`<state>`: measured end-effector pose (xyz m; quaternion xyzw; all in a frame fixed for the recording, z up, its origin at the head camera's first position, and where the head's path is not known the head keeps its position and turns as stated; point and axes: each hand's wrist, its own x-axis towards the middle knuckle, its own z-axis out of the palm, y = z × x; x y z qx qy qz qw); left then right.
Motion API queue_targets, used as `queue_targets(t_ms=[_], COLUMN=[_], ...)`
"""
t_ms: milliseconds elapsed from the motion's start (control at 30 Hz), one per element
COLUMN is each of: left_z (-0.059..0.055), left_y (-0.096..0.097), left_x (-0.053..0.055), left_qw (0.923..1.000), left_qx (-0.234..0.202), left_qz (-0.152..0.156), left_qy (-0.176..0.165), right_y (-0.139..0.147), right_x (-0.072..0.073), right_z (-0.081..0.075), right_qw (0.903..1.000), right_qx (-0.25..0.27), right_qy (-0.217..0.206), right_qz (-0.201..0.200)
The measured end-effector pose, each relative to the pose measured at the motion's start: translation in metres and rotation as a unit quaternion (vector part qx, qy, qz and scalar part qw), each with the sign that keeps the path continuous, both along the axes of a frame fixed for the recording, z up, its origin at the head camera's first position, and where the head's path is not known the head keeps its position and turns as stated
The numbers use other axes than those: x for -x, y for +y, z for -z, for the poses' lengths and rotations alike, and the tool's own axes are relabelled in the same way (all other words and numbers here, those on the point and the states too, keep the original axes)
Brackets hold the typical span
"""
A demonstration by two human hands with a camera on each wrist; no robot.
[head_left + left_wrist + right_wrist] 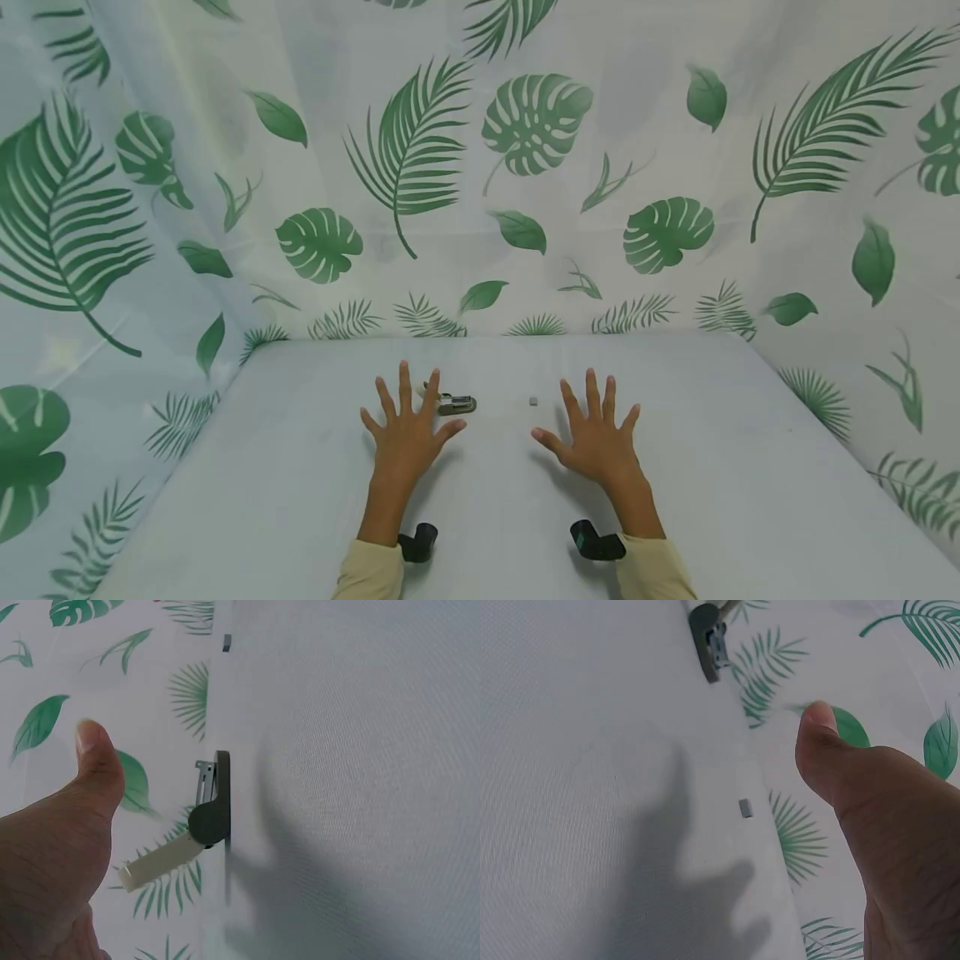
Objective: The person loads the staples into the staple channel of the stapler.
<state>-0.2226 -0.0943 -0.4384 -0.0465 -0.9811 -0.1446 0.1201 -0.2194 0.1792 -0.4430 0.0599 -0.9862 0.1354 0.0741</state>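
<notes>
My left hand [406, 445] hovers over the white table with its fingers spread, holding nothing. Just beyond its thumb and index finger lies a small stapler [457, 406], partly covered by that hand in the head view. The left wrist view shows the stapler [210, 821] hinged wide, its pale top arm [159, 862] swung back and the metal staple channel exposed. Fingers spread and holding nothing, my right hand [598, 446] is also above the table. Left of its fingertips sits a tiny grey block [533, 402], seemingly a strip of staples, apart from both hands.
Dark wrist cameras [418, 542] are strapped near both cuffs. A white cloth with green leaf prints [540, 208] hangs behind the table [300, 467] and along both its sides. Hand shadows fall on the tabletop.
</notes>
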Motion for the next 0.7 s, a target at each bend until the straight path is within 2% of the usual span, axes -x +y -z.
queue_targets(t_ms=[133,233,300,400,500,633,700], left_z=[0.004,0.006,0.006,0.007,0.007,0.01,0.013], left_y=[0.001,0.002,0.003,0.002,0.001,0.001,0.002], left_x=[0.0,0.002,0.005,0.01,0.015,0.023,0.026], left_qw=[0.9995,0.9976,0.9942,0.9839,0.9647,0.925,0.9071], left_qx=[-0.013,-0.048,-0.087,-0.163,-0.255,-0.375,-0.415], left_qz=[-0.012,-0.026,-0.038,-0.054,-0.062,-0.061,-0.059], left_qy=[0.027,0.044,0.05,0.049,0.026,-0.017,-0.038], right_y=[-0.001,-0.002,-0.003,-0.004,-0.005,-0.003,-0.001], right_x=[-0.001,-0.002,-0.002,0.0,0.003,0.007,0.008], right_z=[0.002,0.002,0.002,0.0,0.0,0.003,0.007], right_qw=[1.0,1.0,0.9999,0.9993,0.998,0.9967,0.9966], right_qx=[0.005,0.009,0.016,0.035,0.052,0.059,0.055], right_qy=[-0.002,-0.003,-0.004,-0.014,-0.034,-0.053,-0.059], right_qz=[0.002,0.0,-0.003,-0.005,0.001,0.015,0.015])
